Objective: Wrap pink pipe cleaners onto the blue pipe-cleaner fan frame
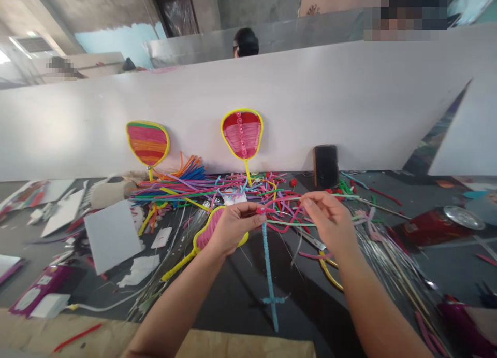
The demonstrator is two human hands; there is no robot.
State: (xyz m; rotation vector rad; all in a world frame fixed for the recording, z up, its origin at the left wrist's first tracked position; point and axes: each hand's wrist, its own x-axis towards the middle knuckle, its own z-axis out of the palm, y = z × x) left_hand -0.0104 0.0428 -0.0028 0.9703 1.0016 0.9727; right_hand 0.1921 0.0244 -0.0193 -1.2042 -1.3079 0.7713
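Observation:
My left hand (229, 228) pinches the top of a light blue fuzzy pipe-cleaner stem (267, 259), where a small pink twist (264, 210) sits. The stem hangs down, with a short crosspiece (275, 300) near its lower end. To the right, my right hand (326, 215) has thumb and fingertips closed on a pink pipe cleaner (285, 199) that runs from the twist. A pale green pipe cleaner (291, 223) stretches from the same spot toward the right, passing behind my right hand. Partly hidden behind my left hand lies a pink fan shape with yellow edging (207, 236).
Two yellow-rimmed fan shapes, one striped (147, 143) and one pink-red (243, 135), stand against a white panel (186, 94). Loose pipe cleaners (186, 184) heap behind my hands. A phone (326, 166), a red can (438, 228), scissors (330, 270) and white card (112, 236) surround them.

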